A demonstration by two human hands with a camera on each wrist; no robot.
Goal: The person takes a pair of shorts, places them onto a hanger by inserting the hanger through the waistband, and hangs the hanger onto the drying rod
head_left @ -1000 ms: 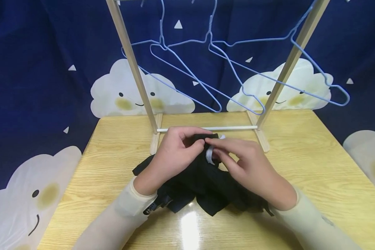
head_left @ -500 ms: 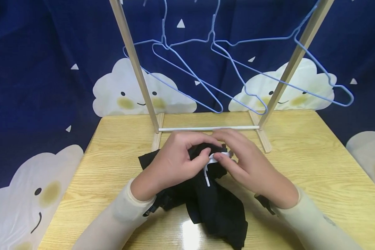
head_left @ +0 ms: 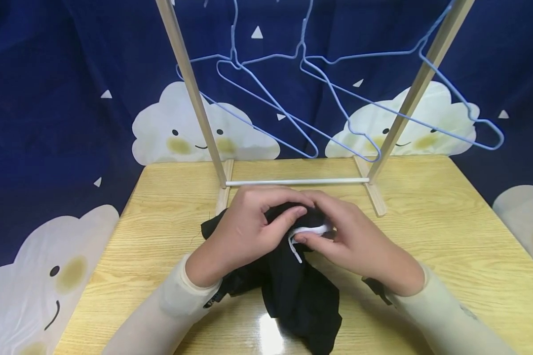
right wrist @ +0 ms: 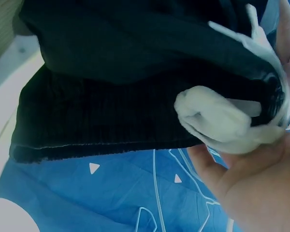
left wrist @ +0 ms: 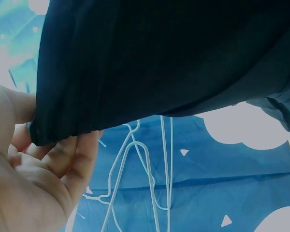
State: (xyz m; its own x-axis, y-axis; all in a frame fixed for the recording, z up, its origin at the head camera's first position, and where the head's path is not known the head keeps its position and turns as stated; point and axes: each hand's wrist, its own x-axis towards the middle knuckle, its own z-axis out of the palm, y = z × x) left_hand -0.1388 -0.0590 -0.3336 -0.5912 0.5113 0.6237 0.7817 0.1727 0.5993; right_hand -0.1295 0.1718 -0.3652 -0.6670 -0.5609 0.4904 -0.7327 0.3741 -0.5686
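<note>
A black garment (head_left: 299,301) with a white drawstring (head_left: 311,230) is held up over the table, its lower part hanging toward the front. My left hand (head_left: 248,227) grips the garment's upper edge between thumb and fingers; in the left wrist view, the fingers curl under the black cloth (left wrist: 135,58). On the other side, my right hand (head_left: 360,241) holds the same edge, its thumb by the drawstring. The right wrist view shows a bunched white part (right wrist: 215,116) at the garment's opening, close to the right fingers. Some fingertips are hidden behind the cloth.
Several blue wire hangers (head_left: 337,98) hang from a wooden rack (head_left: 195,93) behind the hands. A white bar (head_left: 297,182) joins the rack's feet on the wooden table (head_left: 444,231). A dark blue cloth with clouds (head_left: 204,133) forms the backdrop.
The garment has turned and now hangs lower at the front. The drawstring's end has come loose and dangles. My right thumb has shifted slightly down and left along the drawstring.
</note>
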